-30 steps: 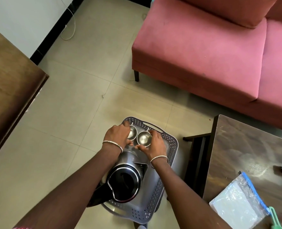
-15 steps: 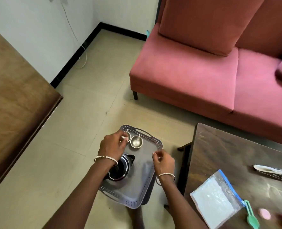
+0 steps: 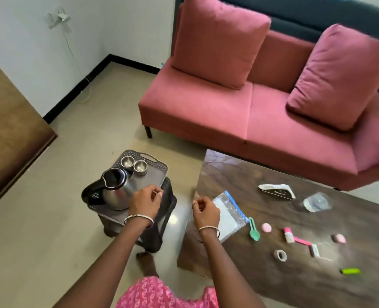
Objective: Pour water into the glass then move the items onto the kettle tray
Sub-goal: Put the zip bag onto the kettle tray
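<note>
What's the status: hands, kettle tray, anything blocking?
Left hand and right hand loosely curled, empty. Kettle and two steel cups on tray. Glass on table. Nothing blocking.

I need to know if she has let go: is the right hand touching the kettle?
Apart. The head view shows bare floor between the right hand and the kettle.

Head camera looks steeply down over both arms.

**Home living room**

Showing as a lived-in sitting room: pink sofa (image 3: 261, 121) with loose cushions (image 3: 219, 41) standing against the wall, low dark wooden desk (image 3: 273, 274) lying before it, beige tiled floor (image 3: 39, 241), kettle (image 3: 115, 190) and small steel cups (image 3: 140, 167) sitting on a grey tray (image 3: 155, 174).
</note>
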Demonstrator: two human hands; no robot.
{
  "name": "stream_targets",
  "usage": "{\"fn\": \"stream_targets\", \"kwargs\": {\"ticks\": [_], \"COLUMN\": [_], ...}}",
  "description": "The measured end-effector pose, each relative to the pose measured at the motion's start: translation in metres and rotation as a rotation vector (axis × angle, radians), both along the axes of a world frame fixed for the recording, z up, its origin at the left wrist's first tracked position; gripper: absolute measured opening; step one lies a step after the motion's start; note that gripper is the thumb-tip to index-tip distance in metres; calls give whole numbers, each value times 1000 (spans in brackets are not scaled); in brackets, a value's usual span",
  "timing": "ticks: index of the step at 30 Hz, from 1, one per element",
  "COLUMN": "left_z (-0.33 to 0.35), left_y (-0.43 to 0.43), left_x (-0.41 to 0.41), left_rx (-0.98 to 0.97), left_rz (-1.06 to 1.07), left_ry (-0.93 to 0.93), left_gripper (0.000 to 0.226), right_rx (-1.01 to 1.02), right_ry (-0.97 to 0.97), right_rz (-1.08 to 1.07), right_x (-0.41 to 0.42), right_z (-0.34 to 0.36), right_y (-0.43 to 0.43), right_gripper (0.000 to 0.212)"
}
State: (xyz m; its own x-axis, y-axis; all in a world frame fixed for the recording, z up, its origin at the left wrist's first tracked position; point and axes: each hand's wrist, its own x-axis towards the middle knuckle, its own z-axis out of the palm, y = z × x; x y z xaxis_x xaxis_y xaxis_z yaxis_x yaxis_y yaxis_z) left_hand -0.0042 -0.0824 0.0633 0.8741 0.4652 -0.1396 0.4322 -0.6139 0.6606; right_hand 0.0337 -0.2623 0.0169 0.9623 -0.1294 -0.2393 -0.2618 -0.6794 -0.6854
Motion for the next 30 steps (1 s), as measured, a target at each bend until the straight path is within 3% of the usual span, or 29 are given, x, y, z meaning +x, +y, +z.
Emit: {"fn": "stream_targets", "kwargs": {"ticks": [8, 18, 23, 30], "left_z": [-9, -56, -93, -161], "left_y": [-102, -223, -273, -324], "left_x": [-24, 21, 60, 109], "left_rx": [-50, -16, 14, 62], "left_rz": [-89, -272, -323, -349], "left_ry": [79, 209, 305, 448], "left_gripper": [7, 10, 16, 19], "right_rx": [30, 6, 36, -125], "right_ry": [49, 139, 245, 417], "right_rz": [-184, -387, -283, 3], "right_x": [-45, -37, 14, 110], "right_z": [3, -28, -64, -128], "right_y": [-123, -244, -286, -314], "right_gripper": [8, 10, 6, 16]}}
